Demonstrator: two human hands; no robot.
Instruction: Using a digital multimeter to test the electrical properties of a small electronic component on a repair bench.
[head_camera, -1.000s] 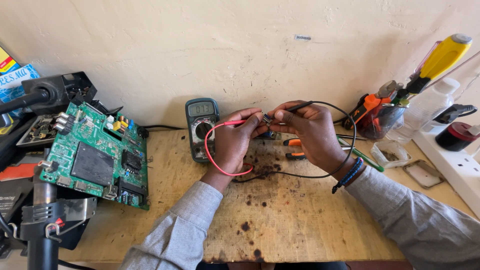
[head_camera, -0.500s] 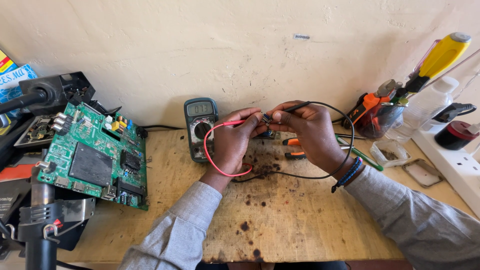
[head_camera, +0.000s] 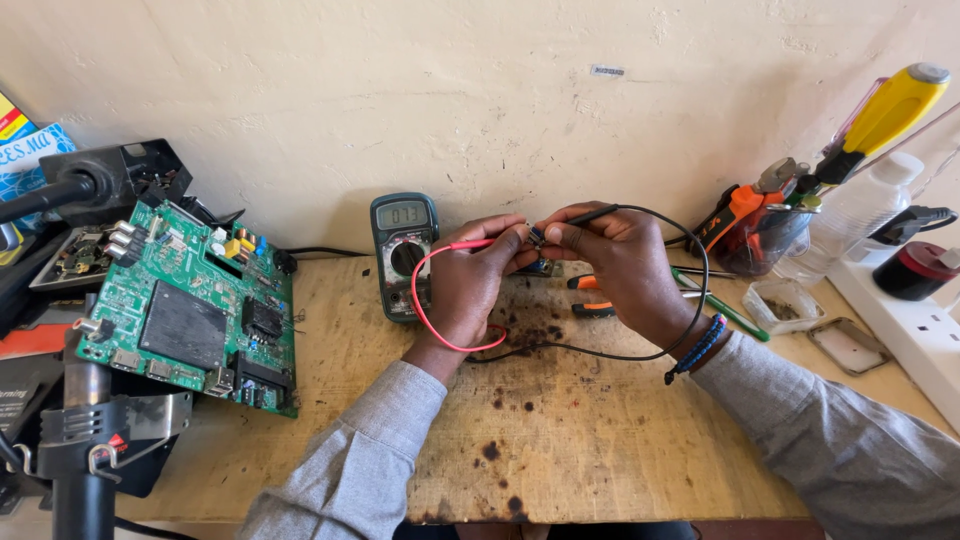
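Small dark component (head_camera: 536, 236) sits pinched between both hands, above the scorched wooden benchtop (head_camera: 560, 440). Left hand (head_camera: 470, 280) grips the red probe (head_camera: 470, 244), tip pointing right; right hand (head_camera: 620, 262) grips the black probe (head_camera: 590, 214), tip pointing left. Green multimeter (head_camera: 403, 255) stands just left.

bare wood (head_camera: 600, 440) near, multimeter (head_camera: 403, 255) behind

Both arms wear long grey sleeves of soft, creased cloth, the cuffs ending just short of the bare left hand (head_camera: 470, 290) and right hand (head_camera: 625, 270). The right wrist carries stacked bead bracelets (head_camera: 697, 347), blue and seemingly black.
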